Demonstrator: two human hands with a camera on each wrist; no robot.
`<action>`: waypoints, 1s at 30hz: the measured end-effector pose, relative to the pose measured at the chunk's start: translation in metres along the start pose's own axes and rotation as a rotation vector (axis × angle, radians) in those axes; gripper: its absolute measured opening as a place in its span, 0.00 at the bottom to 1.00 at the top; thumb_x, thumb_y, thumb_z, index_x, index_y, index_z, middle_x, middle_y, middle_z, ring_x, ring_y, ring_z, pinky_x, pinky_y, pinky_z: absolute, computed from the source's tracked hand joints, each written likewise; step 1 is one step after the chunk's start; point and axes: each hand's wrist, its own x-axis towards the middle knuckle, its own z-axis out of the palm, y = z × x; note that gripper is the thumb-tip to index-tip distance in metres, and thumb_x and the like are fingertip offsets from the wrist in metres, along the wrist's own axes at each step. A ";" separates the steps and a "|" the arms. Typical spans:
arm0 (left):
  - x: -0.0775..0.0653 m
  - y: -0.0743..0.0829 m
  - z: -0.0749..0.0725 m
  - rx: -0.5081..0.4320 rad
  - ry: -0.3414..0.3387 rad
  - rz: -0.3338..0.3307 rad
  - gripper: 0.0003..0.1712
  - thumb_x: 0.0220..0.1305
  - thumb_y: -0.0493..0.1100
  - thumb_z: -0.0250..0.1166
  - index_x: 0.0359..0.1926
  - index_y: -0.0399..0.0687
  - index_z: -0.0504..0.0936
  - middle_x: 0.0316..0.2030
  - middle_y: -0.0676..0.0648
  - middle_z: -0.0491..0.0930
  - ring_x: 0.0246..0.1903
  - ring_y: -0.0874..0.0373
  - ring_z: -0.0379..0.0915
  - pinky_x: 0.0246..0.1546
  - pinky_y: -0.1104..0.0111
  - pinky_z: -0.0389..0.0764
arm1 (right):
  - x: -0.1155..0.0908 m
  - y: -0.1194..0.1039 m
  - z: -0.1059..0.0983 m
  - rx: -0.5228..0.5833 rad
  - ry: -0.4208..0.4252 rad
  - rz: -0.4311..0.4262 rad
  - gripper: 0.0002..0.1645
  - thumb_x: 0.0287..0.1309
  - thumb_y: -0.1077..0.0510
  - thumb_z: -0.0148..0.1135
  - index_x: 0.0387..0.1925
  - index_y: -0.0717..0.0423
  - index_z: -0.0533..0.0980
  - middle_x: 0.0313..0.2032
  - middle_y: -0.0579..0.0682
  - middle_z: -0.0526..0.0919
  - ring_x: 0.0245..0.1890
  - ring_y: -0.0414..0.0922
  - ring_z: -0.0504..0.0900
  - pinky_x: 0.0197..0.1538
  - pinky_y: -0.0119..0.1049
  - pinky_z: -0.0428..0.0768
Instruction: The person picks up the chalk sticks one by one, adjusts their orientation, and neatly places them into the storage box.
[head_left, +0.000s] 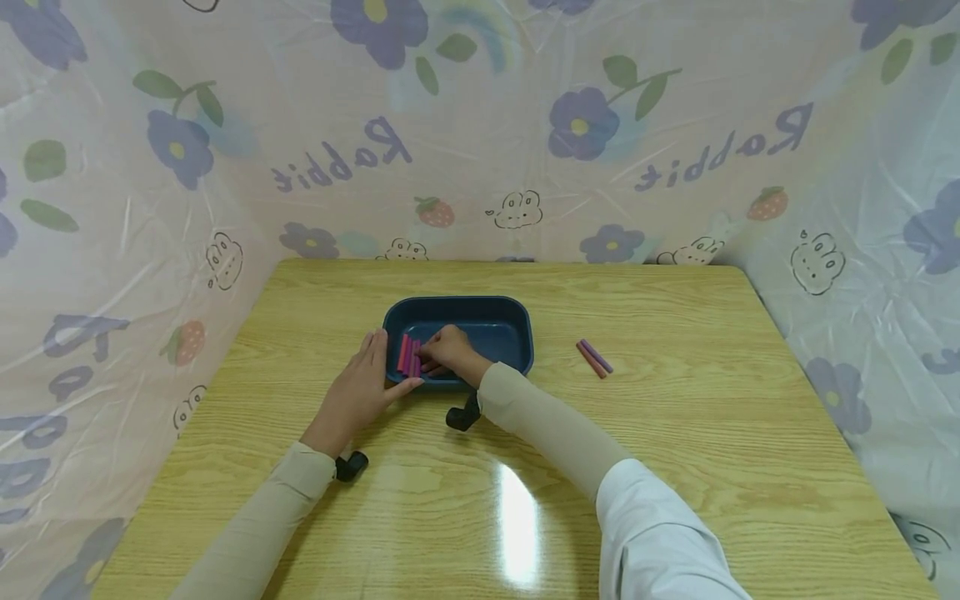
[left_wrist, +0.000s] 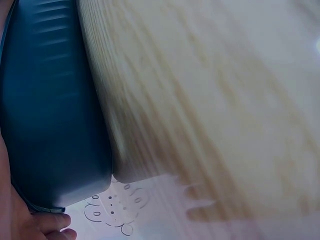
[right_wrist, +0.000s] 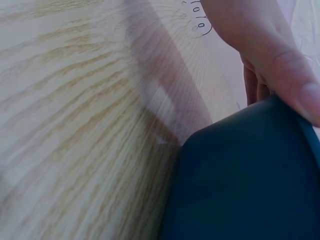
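A dark blue rounded tray [head_left: 487, 310] stands on the table, with several pink and purple sticks [head_left: 407, 357] side by side at its left end. My left hand [head_left: 362, 379] lies along the tray's left wall, fingers straight and thumb on the front rim. In the left wrist view, its fingertips [left_wrist: 57, 224] show by the tray's corner. Reaching over the front rim, my right hand [head_left: 450, 348] has bent fingers and pinches at the rightmost purple stick [head_left: 417, 348], which they partly hide. The right wrist view shows the hand [right_wrist: 270, 55] above the tray's wall [right_wrist: 240, 175].
Two more sticks, one reddish [head_left: 591, 360] and one purple [head_left: 597, 356], lie close together on the wood-grain table [head_left: 675, 417] right of the tray. A printed curtain [head_left: 480, 150] rises behind the table and along both sides. Each wrist bears a black camera mount [head_left: 463, 414].
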 end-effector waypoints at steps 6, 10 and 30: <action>0.000 0.001 0.000 0.003 0.004 -0.006 0.63 0.53 0.80 0.40 0.72 0.37 0.38 0.70 0.37 0.42 0.70 0.48 0.34 0.63 0.52 0.56 | -0.002 -0.001 -0.001 -0.012 0.014 -0.012 0.09 0.58 0.61 0.62 0.33 0.65 0.80 0.26 0.58 0.84 0.26 0.49 0.84 0.28 0.38 0.83; 0.000 0.002 0.000 0.006 0.002 -0.002 0.63 0.54 0.80 0.41 0.72 0.37 0.37 0.70 0.36 0.43 0.70 0.47 0.35 0.63 0.51 0.57 | -0.002 -0.001 -0.001 -0.014 0.014 -0.018 0.09 0.58 0.61 0.62 0.34 0.65 0.80 0.26 0.59 0.84 0.27 0.50 0.84 0.29 0.38 0.83; -0.001 0.004 -0.003 -0.004 -0.019 -0.023 0.63 0.53 0.80 0.40 0.72 0.38 0.36 0.71 0.37 0.41 0.70 0.48 0.33 0.63 0.51 0.57 | -0.005 -0.004 -0.012 0.120 -0.036 -0.044 0.11 0.60 0.63 0.59 0.39 0.69 0.79 0.31 0.59 0.84 0.30 0.51 0.84 0.34 0.41 0.83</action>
